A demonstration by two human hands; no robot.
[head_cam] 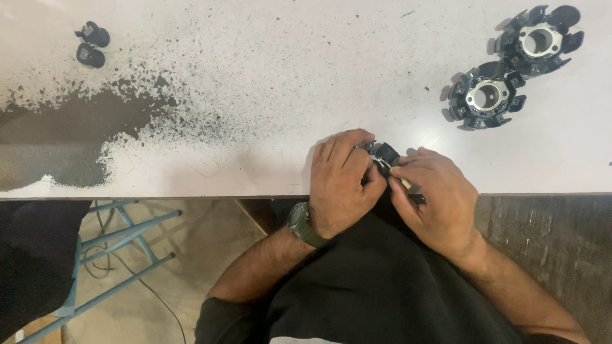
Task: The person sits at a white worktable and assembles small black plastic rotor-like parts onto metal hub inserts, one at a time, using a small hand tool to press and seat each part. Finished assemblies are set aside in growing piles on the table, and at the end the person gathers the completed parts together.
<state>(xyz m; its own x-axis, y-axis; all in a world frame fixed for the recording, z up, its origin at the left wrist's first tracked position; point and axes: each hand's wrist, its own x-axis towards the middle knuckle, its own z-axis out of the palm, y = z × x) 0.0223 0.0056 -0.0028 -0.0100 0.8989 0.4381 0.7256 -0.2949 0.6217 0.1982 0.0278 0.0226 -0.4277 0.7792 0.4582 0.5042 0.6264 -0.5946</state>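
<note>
Left hand (344, 181): at the near edge of the counter (255, 95), fingers curled; grip closed around a small black part (385, 153) with a bit of metal showing.
Right hand (433, 197): touching the left hand, thumb and forefinger in a narrow pinch at the same black part; a thin dark piece pokes out under the palm, too hidden to identify.
Black part: between both hands, just above the counter's near edge, mostly covered.
Step in hand: judged as fitting or seating a small piece into the black part, left hand steadying, right hand working.
Next move calls for: a steady hold by the left and fine fingertip pressure from the right; the contact spot is hidden.
Finished-looking units: two black ring assemblies with pale metal centres (488, 95) (540, 41), well beyond the hands, far right.
Loose pieces: two small black clips (91, 44), far left.
Surface: white counter, worn to dark speckled patches left of the hands.
Room: concrete floor, blue metal frame (121, 248) under the counter's left part.
</note>
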